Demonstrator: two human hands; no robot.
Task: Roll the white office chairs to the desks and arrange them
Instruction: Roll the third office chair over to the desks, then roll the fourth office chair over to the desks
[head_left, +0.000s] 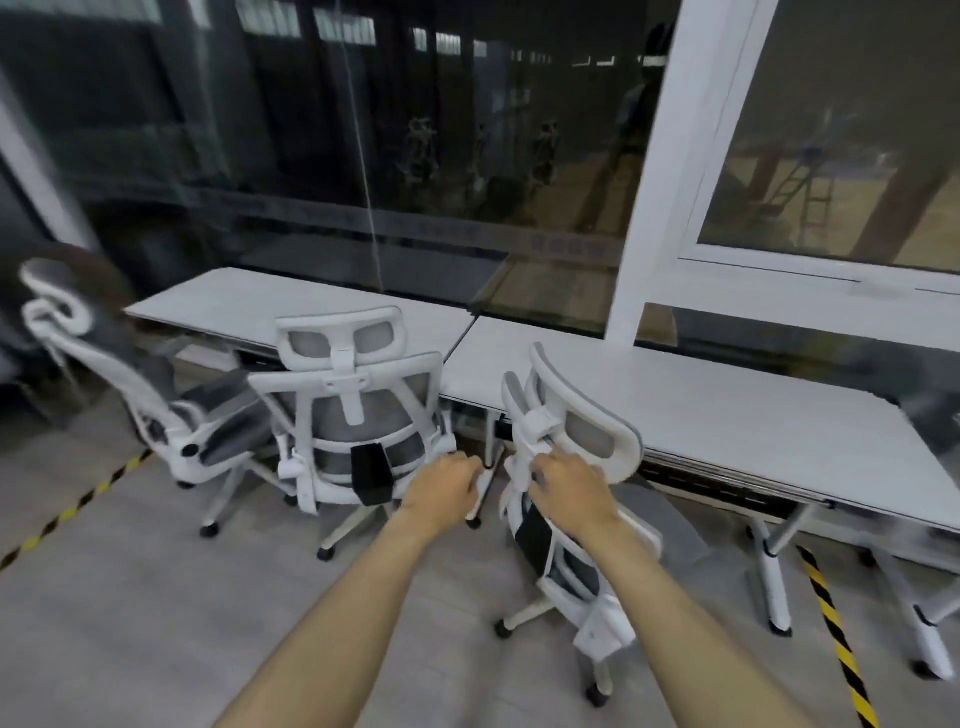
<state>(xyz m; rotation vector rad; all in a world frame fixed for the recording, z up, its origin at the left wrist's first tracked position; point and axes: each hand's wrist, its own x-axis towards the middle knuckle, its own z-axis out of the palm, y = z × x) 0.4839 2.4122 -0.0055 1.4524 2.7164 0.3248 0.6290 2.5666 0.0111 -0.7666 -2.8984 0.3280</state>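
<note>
Three white office chairs stand on the floor in front of two white tables set end to end. The left chair is turned side-on; the middle chair has its back to the camera at the left table; the right chair is angled beside the right table. The left hand is clenched on a white frame edge between the middle and right chairs; which chair it belongs to cannot be told. The right hand grasps the right chair's backrest frame below the headrest. Judged from its castors and rigid plastic frame, the chair should roll easily yet swivel; the stiff backrest frame is the best hold, the mesh being yielding. No containers are visible.
</note>
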